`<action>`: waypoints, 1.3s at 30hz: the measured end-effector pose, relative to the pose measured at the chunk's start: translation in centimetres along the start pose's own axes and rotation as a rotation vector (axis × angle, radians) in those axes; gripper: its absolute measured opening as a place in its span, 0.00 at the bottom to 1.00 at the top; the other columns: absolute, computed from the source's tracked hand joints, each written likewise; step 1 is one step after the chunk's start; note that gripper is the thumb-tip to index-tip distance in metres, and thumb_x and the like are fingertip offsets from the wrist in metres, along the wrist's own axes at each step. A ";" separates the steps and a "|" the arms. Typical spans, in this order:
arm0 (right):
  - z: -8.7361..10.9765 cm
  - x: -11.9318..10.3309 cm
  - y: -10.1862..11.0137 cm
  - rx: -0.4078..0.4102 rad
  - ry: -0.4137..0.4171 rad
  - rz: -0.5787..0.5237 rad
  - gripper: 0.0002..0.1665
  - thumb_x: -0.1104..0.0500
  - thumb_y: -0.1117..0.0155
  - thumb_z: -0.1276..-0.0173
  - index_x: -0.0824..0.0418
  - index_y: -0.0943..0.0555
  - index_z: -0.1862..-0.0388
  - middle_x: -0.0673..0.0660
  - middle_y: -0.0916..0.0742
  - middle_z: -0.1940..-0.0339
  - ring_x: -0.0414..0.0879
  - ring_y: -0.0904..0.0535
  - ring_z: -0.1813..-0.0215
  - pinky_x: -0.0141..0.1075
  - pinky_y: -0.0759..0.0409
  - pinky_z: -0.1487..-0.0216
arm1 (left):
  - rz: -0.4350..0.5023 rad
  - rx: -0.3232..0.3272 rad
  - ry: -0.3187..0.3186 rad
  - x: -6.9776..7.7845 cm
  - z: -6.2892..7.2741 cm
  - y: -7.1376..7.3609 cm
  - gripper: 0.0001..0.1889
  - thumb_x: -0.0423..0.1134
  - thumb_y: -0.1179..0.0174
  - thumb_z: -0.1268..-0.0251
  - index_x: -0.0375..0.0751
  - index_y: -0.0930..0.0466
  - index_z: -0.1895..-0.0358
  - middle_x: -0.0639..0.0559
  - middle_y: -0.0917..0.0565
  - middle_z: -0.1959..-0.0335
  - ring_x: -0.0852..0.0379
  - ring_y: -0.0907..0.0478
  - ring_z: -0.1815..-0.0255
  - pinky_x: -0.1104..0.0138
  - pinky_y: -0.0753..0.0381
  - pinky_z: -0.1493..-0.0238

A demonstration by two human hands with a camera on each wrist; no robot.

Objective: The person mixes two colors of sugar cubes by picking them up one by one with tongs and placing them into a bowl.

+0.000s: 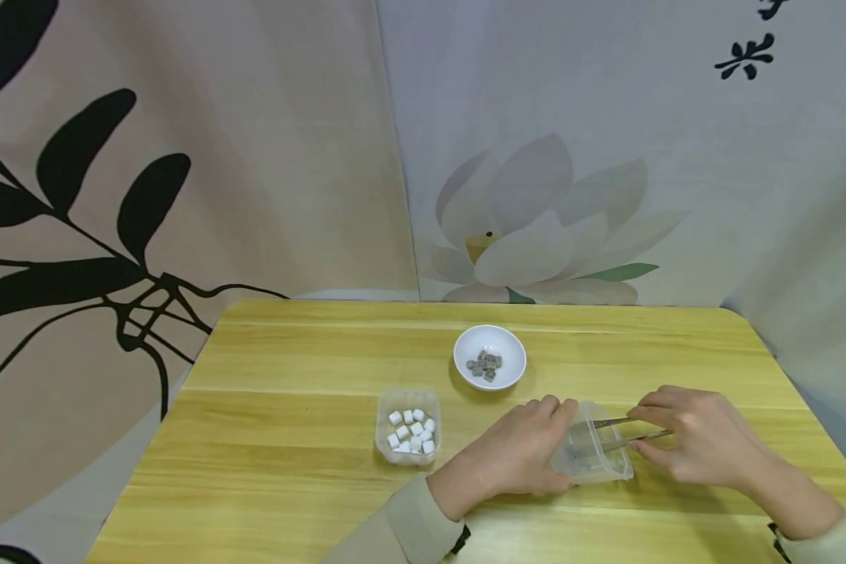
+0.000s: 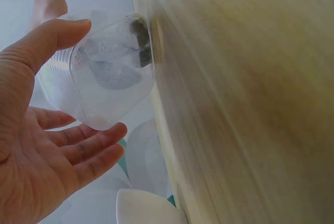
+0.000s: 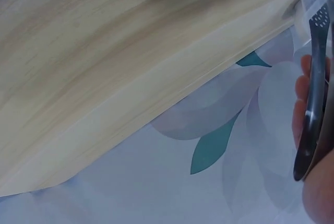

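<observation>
The left hand (image 1: 511, 450) grips the cup (image 1: 581, 462), tipped sideways; the right hand (image 1: 708, 439) pinches the tongs (image 1: 634, 441), inside it. If the left grip loosens, I think dark cubes (image 2: 144, 57) could spill. Farther stands the bowl (image 1: 515, 356).

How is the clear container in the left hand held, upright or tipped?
Tipped sideways: in the head view, the container points its open mouth toward the right hand, whose tweezers reach inside.
</observation>
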State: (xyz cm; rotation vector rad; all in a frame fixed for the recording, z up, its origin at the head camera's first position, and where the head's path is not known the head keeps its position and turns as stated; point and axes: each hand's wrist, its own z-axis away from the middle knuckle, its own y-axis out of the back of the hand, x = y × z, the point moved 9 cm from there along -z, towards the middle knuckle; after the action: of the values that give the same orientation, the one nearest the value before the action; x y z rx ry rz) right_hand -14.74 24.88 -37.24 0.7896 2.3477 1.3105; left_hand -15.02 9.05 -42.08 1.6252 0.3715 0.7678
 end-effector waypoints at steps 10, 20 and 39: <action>-0.5 -0.7 -0.4 -0.008 0.042 0.011 0.36 0.32 0.55 0.20 0.51 0.11 0.73 0.43 0.14 0.72 0.35 0.22 0.73 0.28 0.26 0.79 | -0.008 0.006 -0.006 0.0 0.0 0.2 0.47 0.60 0.22 0.47 0.42 0.35 0.30 0.55 0.25 0.51 0.65 0.29 0.59 0.76 0.26 0.58; 0.6 0.2 1.1 0.103 -0.035 0.006 0.34 0.30 0.49 0.22 0.49 0.11 0.73 0.42 0.13 0.72 0.37 0.19 0.75 0.28 0.25 0.79 | -0.015 -0.010 -0.003 0.1 -0.1 0.1 0.45 0.60 0.22 0.47 0.42 0.35 0.32 0.56 0.26 0.53 0.65 0.31 0.61 0.76 0.29 0.62; 2.0 2.3 4.9 0.210 -0.194 -0.029 0.33 0.28 0.42 0.27 0.53 0.10 0.70 0.47 0.11 0.71 0.35 0.18 0.73 0.26 0.23 0.73 | -0.005 -0.012 0.006 -0.1 0.0 0.0 0.46 0.60 0.22 0.47 0.42 0.35 0.30 0.55 0.25 0.52 0.65 0.30 0.60 0.75 0.28 0.61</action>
State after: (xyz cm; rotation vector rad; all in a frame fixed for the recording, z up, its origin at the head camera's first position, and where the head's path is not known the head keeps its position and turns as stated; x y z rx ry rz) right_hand -14.01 29.72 -34.11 0.8970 2.3542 0.9400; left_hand -15.10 9.01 -42.15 1.6103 0.3738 0.7700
